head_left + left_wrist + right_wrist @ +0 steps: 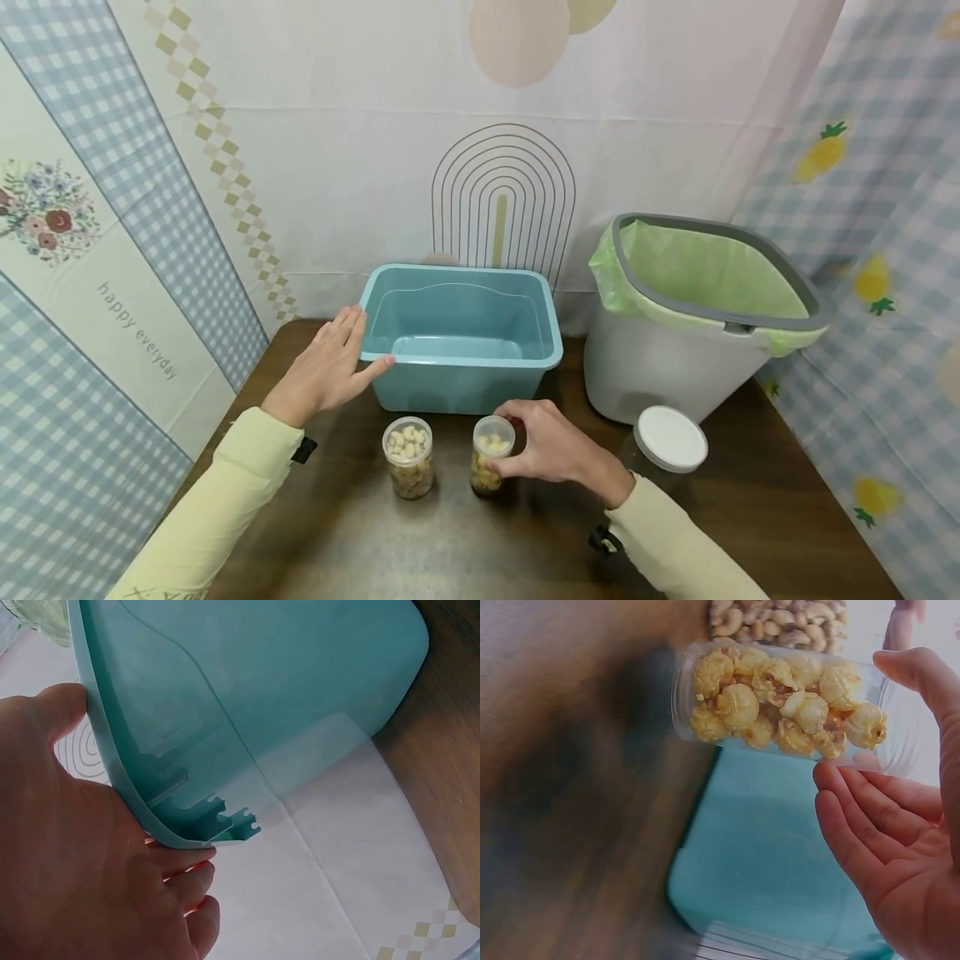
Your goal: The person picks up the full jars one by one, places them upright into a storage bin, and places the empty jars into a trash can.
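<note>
My left hand (pixel 330 367) lies flat and open against the left front corner of an empty teal plastic bin (pixel 461 333), thumb on its rim; the left wrist view shows the bin's rim (pixel 135 787) across my palm (pixel 67 870). My right hand (pixel 543 446) curls its fingers and thumb around a small clear lidless jar of popcorn (pixel 489 457) standing on the dark wooden table (pixel 465 533). In the right wrist view the popcorn jar (pixel 787 705) sits between my fingers (pixel 870 802) and thumb. A second clear jar, holding nuts (pixel 408 457), stands just left of it, untouched.
A grey waste bin with a green liner (pixel 697 321) stands at the right rear of the table. A white round lid (pixel 670 437) lies in front of it. Patterned cloth walls close in the left, back and right sides.
</note>
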A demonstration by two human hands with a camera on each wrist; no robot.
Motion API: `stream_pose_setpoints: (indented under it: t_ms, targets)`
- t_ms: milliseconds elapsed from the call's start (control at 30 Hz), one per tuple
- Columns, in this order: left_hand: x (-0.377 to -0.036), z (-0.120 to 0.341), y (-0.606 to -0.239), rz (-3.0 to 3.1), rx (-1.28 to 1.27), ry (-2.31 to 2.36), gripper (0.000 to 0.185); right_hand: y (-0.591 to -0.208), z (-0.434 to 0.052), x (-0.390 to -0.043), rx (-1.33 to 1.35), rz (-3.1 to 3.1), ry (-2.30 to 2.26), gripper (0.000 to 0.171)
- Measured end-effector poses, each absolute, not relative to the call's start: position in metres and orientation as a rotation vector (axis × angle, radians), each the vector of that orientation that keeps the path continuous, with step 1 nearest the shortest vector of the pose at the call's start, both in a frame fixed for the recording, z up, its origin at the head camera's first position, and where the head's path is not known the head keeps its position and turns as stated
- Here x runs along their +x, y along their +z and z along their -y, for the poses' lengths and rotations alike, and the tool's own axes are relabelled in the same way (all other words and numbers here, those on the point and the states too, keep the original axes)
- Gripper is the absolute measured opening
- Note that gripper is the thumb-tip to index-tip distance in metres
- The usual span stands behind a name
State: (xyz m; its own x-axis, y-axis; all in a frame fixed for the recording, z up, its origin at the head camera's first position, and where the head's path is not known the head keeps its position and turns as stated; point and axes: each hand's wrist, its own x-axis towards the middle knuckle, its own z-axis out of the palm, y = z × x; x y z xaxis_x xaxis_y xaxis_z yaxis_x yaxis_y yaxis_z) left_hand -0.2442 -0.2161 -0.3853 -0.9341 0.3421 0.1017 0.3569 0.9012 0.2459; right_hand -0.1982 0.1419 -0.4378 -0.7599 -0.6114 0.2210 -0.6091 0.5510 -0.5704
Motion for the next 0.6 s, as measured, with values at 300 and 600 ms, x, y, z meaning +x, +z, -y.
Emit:
stream_pose_setpoints:
  t_ms: [300, 600]
  targets:
    - [-0.242, 0.215, -0.383, 3.014, -0.555, -0.391, 0.095, -0.401, -0.144, -0.200, -1.145, -2.790, -0.959, 0.044]
    - [-0.242, 0.215, -0.384, 3.018, -0.560, -0.385, 0.095, -0.358, -0.147, -0.203, -1.143, -2.823, -0.860, 0.041]
